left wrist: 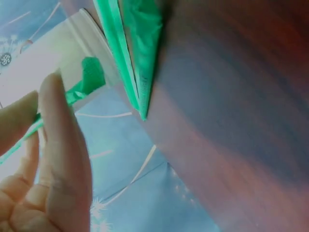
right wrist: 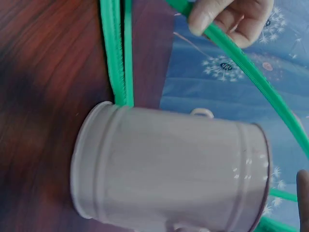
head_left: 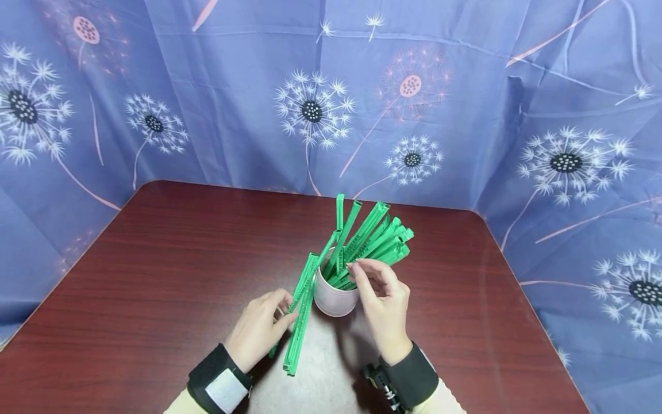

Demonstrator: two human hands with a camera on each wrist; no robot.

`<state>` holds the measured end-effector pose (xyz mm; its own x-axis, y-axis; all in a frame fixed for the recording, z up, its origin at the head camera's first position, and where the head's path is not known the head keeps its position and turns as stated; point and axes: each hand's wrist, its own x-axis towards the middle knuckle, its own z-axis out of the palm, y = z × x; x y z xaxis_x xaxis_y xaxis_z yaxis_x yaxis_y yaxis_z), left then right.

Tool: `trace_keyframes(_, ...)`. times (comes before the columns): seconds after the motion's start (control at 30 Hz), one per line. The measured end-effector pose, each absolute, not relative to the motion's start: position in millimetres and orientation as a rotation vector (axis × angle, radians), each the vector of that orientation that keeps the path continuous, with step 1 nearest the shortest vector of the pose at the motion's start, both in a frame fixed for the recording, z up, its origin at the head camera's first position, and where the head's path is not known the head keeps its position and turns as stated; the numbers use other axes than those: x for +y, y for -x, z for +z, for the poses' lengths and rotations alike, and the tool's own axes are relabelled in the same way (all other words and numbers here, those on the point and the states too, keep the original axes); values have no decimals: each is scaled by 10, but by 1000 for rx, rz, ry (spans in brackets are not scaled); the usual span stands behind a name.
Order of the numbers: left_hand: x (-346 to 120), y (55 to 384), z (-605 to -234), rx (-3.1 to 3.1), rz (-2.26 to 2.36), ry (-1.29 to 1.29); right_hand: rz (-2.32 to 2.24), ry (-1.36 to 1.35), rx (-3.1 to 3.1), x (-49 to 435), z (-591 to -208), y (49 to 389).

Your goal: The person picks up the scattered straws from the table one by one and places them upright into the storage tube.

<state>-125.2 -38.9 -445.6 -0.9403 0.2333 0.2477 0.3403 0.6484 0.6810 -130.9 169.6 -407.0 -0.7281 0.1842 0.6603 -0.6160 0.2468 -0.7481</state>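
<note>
A small pale metal pail [head_left: 335, 299] stands upright, crowded with slim green stick packets [head_left: 369, 230] that fan out to the right. My left hand [head_left: 264, 328] pinches one green stick packet [right wrist: 241, 60] between thumb and fingers; it slants up toward the pail's rim. Beneath that hand, several more stick packets [head_left: 300, 339] lie on the table along the pail's left side. My right hand [head_left: 383, 299] is at the pail's right front rim, thumb and forefinger close together beside the packets. Whether anything is between those fingertips cannot be seen.
The dark red wood-grain table [head_left: 207, 241] has rounded far corners. Behind it and along its sides hangs a blue cloth [head_left: 233, 115] printed with dandelions. Black bands [head_left: 414, 374] are strapped round both wrists.
</note>
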Motion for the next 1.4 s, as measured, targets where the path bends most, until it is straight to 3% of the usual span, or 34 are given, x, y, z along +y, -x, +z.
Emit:
trace_keyframes(0.6, -348, 1264, -4437, -2405, -1093, 845, 1618, -543, -1782, 1586, -3913, 1198)
trace_keyframes(1.0, -356, 1272, -4446, -2367, -1087, 805, 1689, -691, -1526, 1591, -3882, 1197)
trace_keyframes(1.4, -362, 1265, -4452, -2493, -1023, 770, 1678, -590, -1500, 1591, -3822, 1181)
